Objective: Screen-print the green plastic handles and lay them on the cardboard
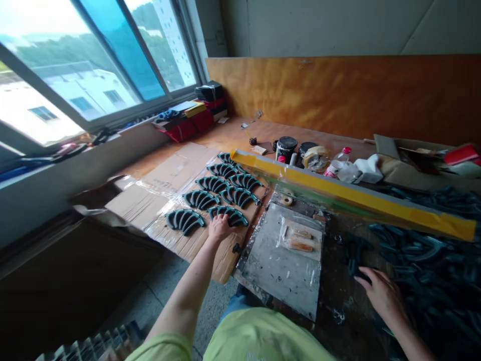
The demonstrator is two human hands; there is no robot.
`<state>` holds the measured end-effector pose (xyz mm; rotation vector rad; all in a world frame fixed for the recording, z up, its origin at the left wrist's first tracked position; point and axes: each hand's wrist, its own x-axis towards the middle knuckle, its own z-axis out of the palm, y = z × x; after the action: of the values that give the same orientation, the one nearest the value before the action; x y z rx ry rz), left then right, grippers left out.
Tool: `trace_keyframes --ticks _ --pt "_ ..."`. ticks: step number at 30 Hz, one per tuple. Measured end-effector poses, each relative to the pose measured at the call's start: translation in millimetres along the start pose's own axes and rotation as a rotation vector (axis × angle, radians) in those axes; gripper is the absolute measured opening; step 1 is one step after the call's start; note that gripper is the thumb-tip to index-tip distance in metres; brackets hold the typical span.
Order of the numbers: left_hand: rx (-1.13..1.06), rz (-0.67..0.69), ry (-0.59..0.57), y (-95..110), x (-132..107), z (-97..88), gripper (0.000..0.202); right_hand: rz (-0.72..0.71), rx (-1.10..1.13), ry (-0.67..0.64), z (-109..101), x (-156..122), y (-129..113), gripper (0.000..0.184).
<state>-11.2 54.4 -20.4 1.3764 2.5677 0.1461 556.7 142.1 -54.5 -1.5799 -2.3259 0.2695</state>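
Note:
My left hand (221, 228) reaches to the nearest right-hand fan of dark green curved pieces (237, 216), its fingers closed on a piece at the near side of that fan. Several similar fans lie in two rows beyond it and to its left, such as this fan (185, 220). At the right, my right hand (381, 293) pinches the near end of a dark curved piece (353, 253) between thumb and fingers. That piece lies beside a large heap of dark pieces (421, 271); its exact shape is hard to make out in the shade.
Flattened cardboard (169, 170) lies beneath the fans. Between my hands is a grey board (278, 255) with a small wooden-handled tool (300, 244). A long yellow-edged bar (338, 190) crosses behind it. Farther back stand a black tub (286, 145), a tape roll (316, 157) and an open carton (402, 170).

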Motion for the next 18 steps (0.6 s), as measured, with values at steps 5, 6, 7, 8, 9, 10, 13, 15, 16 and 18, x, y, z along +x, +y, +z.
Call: trace_keyframes --ticks 5,6,7,8,9,10,13,15,16,18 --pt "0.003 0.057 -0.008 -17.2 10.8 12.9 0.061 -0.161 0.138 0.075 1.5 31.3 -111.5 0.023" --pt "-0.002 0.07 0.01 -18.1 9.3 15.0 0.064 -0.213 0.153 0.065 4.9 40.0 -133.2 0.02" --pt "-0.016 0.087 0.041 -17.9 7.3 16.3 0.066 -0.255 0.158 0.058 8.6 48.7 -153.0 0.019" --pt "-0.042 0.107 0.081 -16.4 5.2 16.5 0.066 -0.285 0.153 0.053 12.1 57.0 -170.1 0.019" --pt "-0.083 0.129 0.127 -13.5 3.3 15.0 0.063 -0.303 0.144 0.044 15.3 64.5 -184.3 0.02" --pt "-0.139 0.153 0.174 -9.1 1.8 11.6 0.058 -0.312 0.132 0.03 17.9 70.8 -195.3 0.021" --pt "-0.336 0.202 0.259 12.6 -0.3 -12.3 0.042 -0.309 0.078 -0.033 22.1 79.7 -211.9 0.022" --pt "-0.462 0.225 0.285 33.3 -1.2 -39.1 0.036 -0.292 0.038 -0.063 23.0 77.8 -214.0 0.023" --pt "-0.522 0.249 0.303 44.9 -1.9 -54.9 0.035 -0.282 0.023 -0.066 23.2 75.4 -213.9 0.026" --pt "-0.668 0.318 0.354 69.5 -4.1 -88.5 0.035 -0.271 0.001 -0.062 23.4 70.9 -213.3 0.032"
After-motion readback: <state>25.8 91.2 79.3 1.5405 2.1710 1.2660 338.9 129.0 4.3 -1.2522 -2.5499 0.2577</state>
